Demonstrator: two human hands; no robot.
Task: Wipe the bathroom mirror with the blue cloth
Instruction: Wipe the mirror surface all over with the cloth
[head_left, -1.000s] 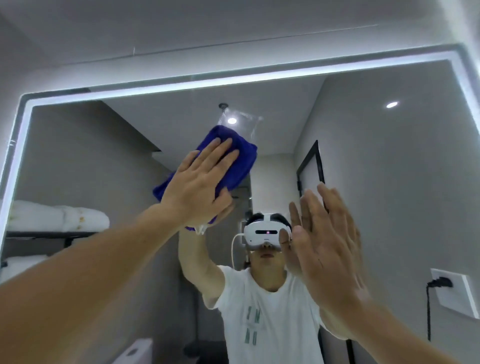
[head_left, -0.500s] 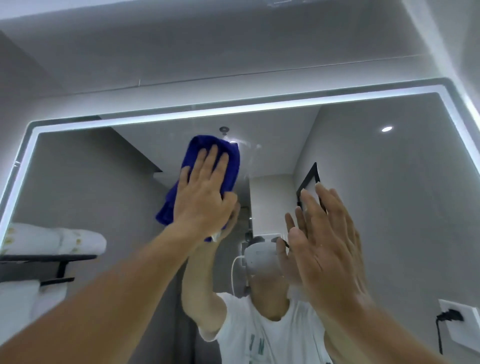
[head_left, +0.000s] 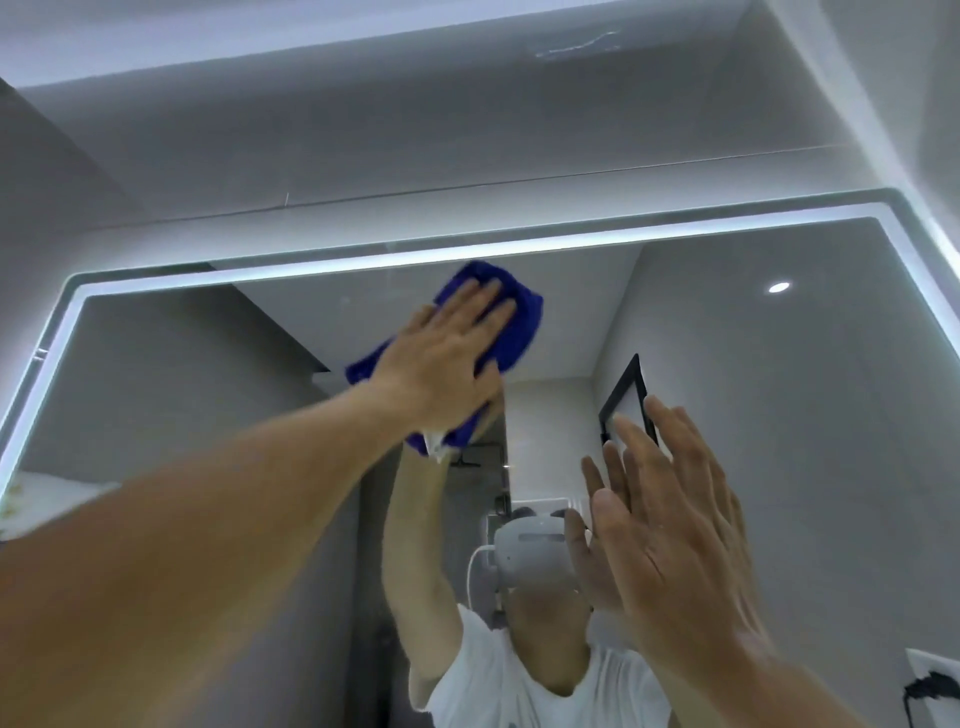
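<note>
A large wall mirror (head_left: 779, 395) with a glowing white light strip round its edge fills the view. My left hand (head_left: 447, 353) lies flat with straight fingers on the blue cloth (head_left: 524, 317) and presses it against the glass just below the top light strip. A white tag hangs from the cloth's lower edge. Lower right, my right hand (head_left: 670, 535) is open, fingers spread and straight, at or very near the glass; whether it touches I cannot tell.
The mirror reflects a person in a white shirt and white headset (head_left: 530, 551), a dark door frame (head_left: 626, 395), a ceiling spotlight (head_left: 778, 287) and white towels on a rack (head_left: 47, 499). A wall socket with a black plug (head_left: 935, 686) sits at the lower right.
My left hand has slid the blue cloth upward and to the right, close to the mirror's top edge. The camera has tilted up. My right hand stays in place.
</note>
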